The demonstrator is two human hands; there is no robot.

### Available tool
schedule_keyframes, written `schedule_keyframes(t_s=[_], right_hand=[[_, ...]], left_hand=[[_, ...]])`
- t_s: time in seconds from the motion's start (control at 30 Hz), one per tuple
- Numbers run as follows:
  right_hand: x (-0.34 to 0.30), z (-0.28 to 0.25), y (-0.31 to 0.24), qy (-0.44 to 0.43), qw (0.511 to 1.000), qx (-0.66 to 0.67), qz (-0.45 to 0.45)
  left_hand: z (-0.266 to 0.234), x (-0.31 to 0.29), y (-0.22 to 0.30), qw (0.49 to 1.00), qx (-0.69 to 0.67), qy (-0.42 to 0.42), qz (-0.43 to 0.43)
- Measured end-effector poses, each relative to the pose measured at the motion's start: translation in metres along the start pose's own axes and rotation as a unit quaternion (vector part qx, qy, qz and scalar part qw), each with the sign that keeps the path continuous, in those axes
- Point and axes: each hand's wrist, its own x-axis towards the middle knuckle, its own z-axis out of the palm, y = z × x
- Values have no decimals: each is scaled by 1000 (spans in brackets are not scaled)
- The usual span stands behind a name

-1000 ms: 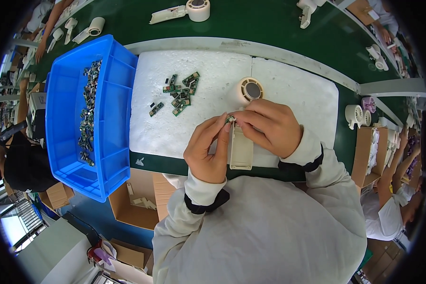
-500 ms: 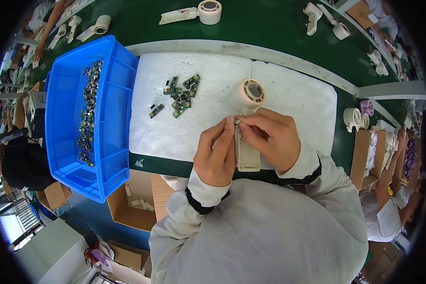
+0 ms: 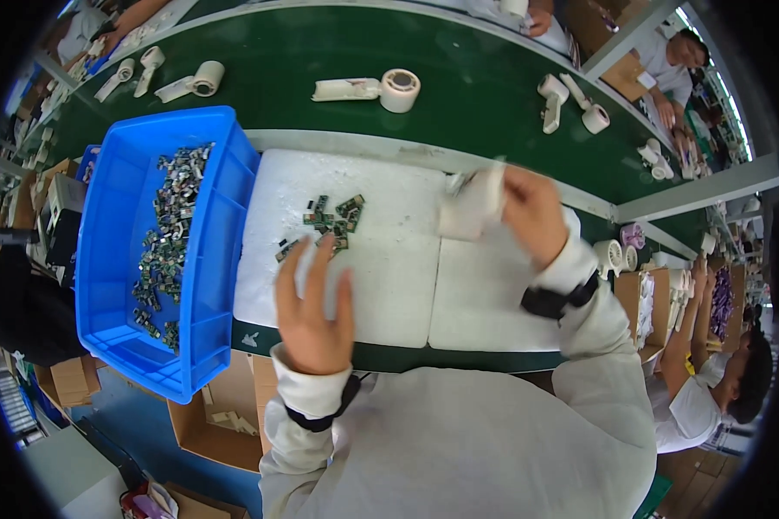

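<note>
My right hand (image 3: 537, 216) is raised over the far right of the white foam sheet, its fingers closed on a white handheld fan (image 3: 474, 208). Motion smears the fan, so its details cannot be made out. With fingers spread and nothing in them, my left hand (image 3: 314, 322) hovers at the near edge of a small pile of green circuit boards (image 3: 348, 227). These boards lie loose on the left half of the foam sheet (image 3: 389, 294), and my fingertips hide some of them. I cannot tell whether the fingertips touch any.
A blue bin (image 3: 209, 277) with many circuit boards stands left of the foam. Beyond a pale rail (image 3: 346, 143), a green belt carries white fans, one (image 3: 400, 91) at centre. A metal post (image 3: 701, 190) juts in at right. Other people work at far and right edges.
My hands have parted. The right one carried the fan up and away from me, while the left let go and moved left to the circuit boards. The view has shifted too.
</note>
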Motion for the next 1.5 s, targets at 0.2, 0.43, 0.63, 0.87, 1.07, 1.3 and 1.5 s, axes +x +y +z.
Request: schedule_keyframes(t_s=[0.2,0.43,0.63,0.87,1.07,1.3,1.5], right_hand=[[109,-89,62,132,989,-64,-3],[167,-40,88,94,931,-336,-110],[185,6,78,41,941,-315,-114],[142,-3,45,-58,970,-235,-35],[72,-15,-19,-253,967,-34,9],[16,27,-38,-169,868,-344,-317],[-14,52,-26,-263,888,-329,-183]], left_hand=[[0,-10,-61,984,176,15,-13],[-7,-10,-64,990,132,-25,-51],[-8,5,-58,984,140,-68,-85],[-19,1,-63,995,46,-55,-76],[-23,-2,-34,994,-84,-14,-73],[4,-8,-9,986,-148,-71,-2],[10,-25,10,960,-220,-168,-48]])
